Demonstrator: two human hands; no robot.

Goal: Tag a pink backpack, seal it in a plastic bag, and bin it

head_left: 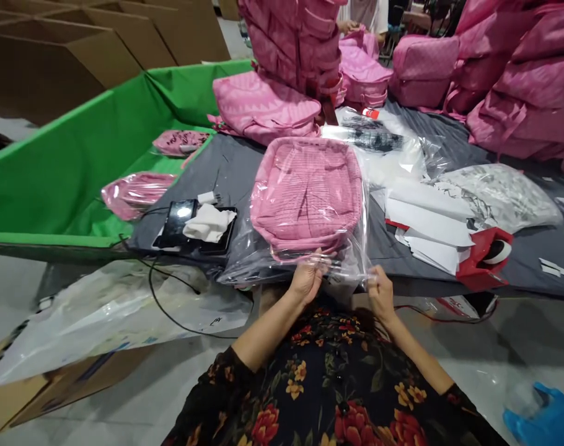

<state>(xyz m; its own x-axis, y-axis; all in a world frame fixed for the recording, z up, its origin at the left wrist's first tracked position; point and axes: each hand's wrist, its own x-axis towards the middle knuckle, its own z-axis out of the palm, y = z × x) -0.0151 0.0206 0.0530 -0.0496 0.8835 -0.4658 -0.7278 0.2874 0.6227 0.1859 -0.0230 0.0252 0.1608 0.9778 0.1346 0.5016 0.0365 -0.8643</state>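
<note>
A pink bag lies inside a clear plastic bag at the near edge of the grey table. My left hand is closed on the open end of the plastic bag, just below the pink bag. About a hand's width to the right, my right hand pinches the same plastic edge. Both hands sit at the table's front edge, close to my body.
A green bin at the left holds two wrapped pink bags. A phone and white cloth lie left of my hands. White sheets, a red tape holder and stacked pink backpacks fill the right and back.
</note>
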